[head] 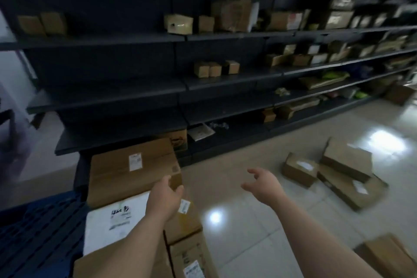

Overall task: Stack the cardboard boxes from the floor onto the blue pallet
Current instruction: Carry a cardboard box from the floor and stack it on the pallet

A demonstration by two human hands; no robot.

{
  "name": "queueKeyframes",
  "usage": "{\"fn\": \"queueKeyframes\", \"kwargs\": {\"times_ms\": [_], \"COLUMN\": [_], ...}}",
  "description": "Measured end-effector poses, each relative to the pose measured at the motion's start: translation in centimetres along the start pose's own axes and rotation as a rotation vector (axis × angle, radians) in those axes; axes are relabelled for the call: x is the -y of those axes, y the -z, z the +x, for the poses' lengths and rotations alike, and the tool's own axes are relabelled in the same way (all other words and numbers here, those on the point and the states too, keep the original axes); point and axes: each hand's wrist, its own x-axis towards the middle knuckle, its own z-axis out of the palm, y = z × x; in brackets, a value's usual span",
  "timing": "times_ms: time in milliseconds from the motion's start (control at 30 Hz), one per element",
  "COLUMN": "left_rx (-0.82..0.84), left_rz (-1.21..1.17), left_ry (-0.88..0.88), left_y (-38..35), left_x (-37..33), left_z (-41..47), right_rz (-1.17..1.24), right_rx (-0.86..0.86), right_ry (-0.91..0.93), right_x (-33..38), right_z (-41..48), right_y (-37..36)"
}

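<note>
Overhead, dark shelving; glossy tile floor, blue pallet.

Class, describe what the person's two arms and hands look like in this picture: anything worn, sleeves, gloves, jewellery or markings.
Both forearms are bare as far as the frame shows, with no sleeves in view. The left hand and the right hand wear no gloves. No watch, ring, wristband or marking is visible, though the picture is somewhat blurred.
</note>
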Motion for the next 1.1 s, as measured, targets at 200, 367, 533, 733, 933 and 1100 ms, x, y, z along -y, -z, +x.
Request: {"fn": "queueKeyframes", "kwargs": {"times_ms": [200,367,533,733,933,1100], "left_rx": [0.121,0.224,0.346,0.464,0.504,0.51], "left_rz": [0.031,0.017,-0.039,-0.029,0.02,0.038], "left_ry": [-0.106,-0.198,-0.243,-0.239,-0.26,-0.261], "left_y": [-8.7,-18.0,-27.6,-35.6,-41.5,-45.8], "left_x": [-11.9,-21.7,-28.9,-33.8,-37.6,-41.2], "left_z": [-1.1,-2.1,-3.2,-3.3,1.3,8.2], "right_rz": [0.061,0.078,0.108,0.198,0.174,0.198], "right_rx": [-0.108,-0.168,-0.235,-0.282,-0.309,-0.331], "right_ry": [-0.117,-0.214,-0.315,-0.412,-0.466,-0.489], "right_x": [-8.8,-17.4,-25.3,-32.7,-36.4,-37.3], "right_z": [-0.5,0.4,2.2,4.9,10.6,18.4], "right_y": [10.2,18.1,25.0,29.5,32.3,33.7]}}
